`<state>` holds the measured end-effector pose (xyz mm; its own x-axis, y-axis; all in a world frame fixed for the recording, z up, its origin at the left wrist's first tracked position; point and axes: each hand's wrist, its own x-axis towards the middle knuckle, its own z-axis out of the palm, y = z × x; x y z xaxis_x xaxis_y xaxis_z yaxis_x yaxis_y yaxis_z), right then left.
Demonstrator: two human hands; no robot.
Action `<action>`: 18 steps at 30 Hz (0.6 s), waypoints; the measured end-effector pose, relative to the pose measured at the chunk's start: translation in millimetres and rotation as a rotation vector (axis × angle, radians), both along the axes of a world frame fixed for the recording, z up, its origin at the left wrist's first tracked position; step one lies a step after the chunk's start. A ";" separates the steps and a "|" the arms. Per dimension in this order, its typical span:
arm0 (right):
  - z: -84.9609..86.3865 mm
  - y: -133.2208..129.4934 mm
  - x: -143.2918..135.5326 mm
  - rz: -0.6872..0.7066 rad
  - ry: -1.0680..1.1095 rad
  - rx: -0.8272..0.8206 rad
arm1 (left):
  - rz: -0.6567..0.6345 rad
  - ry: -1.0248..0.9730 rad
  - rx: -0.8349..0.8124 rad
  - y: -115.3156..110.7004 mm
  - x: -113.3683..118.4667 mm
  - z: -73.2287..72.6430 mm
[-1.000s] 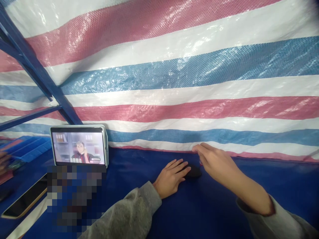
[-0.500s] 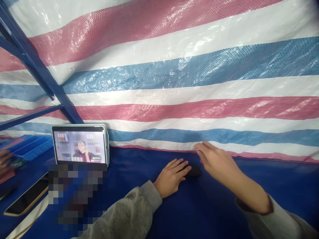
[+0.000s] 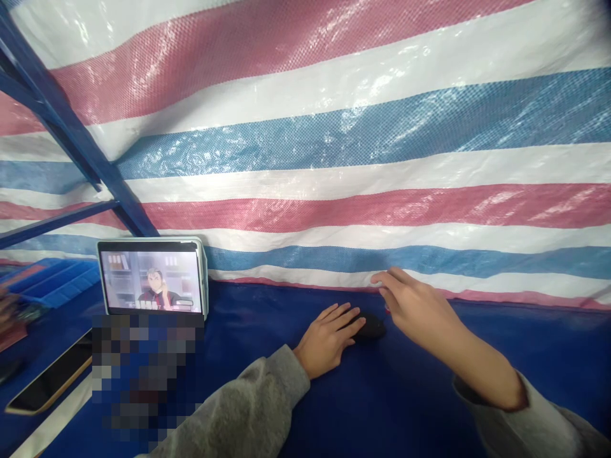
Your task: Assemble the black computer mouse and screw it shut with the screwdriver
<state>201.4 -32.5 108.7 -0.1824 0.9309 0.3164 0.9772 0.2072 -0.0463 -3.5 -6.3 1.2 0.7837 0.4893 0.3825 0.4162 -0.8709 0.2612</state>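
My left hand point(image 3: 329, 340) lies palm down on the blue tabletop point(image 3: 363, 407), fingers stretched and apart. Its fingertips touch or overlap the near edge of a flat, black, rounded object point(image 3: 372, 326); what kind it is I cannot tell. Just to the right, my right hand point(image 3: 413, 302) is raised above the table with thumb and fingers pinched together. Something tiny and pale shows at its fingertips, too small to name. A small red bit point(image 3: 387, 310) is visible below the right fingers, mostly hidden by the hand.
A tablet point(image 3: 153, 280) in a pale case stands propped at the left, playing a cartoon. Near it lie a phone point(image 3: 52, 372) and a blurred-out patch. Blue trays point(image 3: 57, 280) and another person's hand point(image 3: 7, 312) are at far left. Striped sheeting point(image 3: 334, 146) closes the back.
The view has shifted very slightly. Both hands keep almost the same place and pose; the right fingertips have moved only a little.
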 end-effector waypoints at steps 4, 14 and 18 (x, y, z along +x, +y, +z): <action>5.5 -2.7 5.3 0.020 0.084 0.021 | 0.003 -0.001 -0.013 0.9 -0.4 -0.1; -4.9 -19.1 18.7 0.399 0.383 -0.399 | 0.066 -0.021 -0.125 1.8 -3.9 0.1; -25.0 -23.8 20.2 0.397 0.397 -0.491 | 0.092 -0.087 -0.184 3.0 -5.3 0.3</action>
<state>221.6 -56.2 83.7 -0.4929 0.8701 -0.0071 0.7238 0.4055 -0.5583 -8.8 -3.4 1.5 0.7001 0.6254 0.3445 0.4608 -0.7643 0.4511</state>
